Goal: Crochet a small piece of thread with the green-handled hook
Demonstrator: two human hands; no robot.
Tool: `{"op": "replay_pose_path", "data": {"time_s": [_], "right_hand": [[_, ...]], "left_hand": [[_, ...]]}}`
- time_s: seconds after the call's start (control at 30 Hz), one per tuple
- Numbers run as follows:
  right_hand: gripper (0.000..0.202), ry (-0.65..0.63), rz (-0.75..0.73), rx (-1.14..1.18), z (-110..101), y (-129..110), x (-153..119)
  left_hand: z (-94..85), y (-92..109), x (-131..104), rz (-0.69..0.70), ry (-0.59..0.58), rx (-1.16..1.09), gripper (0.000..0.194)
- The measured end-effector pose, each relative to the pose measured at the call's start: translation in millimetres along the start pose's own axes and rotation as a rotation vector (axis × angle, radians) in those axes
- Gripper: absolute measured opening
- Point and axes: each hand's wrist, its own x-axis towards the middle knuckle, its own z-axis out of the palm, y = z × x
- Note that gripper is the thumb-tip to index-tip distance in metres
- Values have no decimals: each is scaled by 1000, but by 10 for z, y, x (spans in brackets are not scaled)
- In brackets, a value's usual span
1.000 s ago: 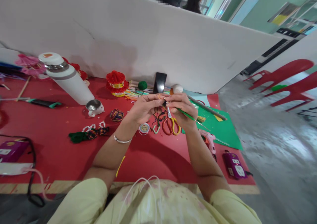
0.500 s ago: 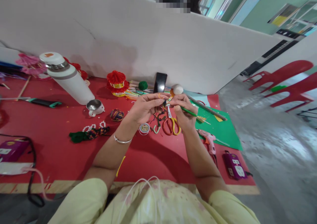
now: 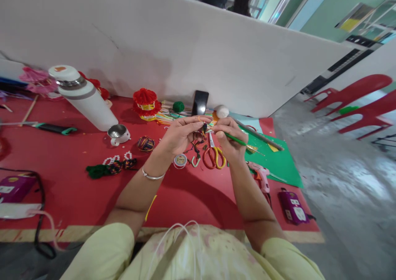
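Fingers [image 3: 192,127] of the left hand [image 3: 179,136] pinch a small dark multicoloured piece of yarn [image 3: 204,128], held up above the red table [image 3: 192,201]. The right hand [image 3: 230,136] is wrapped around a thin green-handled tool [image 3: 236,139] pointing toward the yarn; its tip is too small to make out. Below the hands lie scissors [image 3: 214,149] with red and yellow handles, with a spool [image 3: 180,161] to their left. Farther left are a multicoloured yarn ball [image 3: 146,144], a metal-lined cup [image 3: 119,134] and a white flask [image 3: 89,102]. A phone [image 3: 200,102] leans against the white board [image 3: 139,36] behind, and a pink glue gun [image 3: 262,176] lies to the right.
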Motion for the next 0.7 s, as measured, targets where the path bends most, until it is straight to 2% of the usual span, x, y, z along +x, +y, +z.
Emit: {"op": "replay_pose_path", "data": {"time_s": [0.4, 0.7], "right_hand": [[24, -11, -150, -87, -1, 14, 9], [17, -12, -197, -174, 17, -12, 35]], "left_hand": [[11, 2, 14, 14, 7, -7, 20], [0, -27, 14, 60, 18, 24, 17]]}}
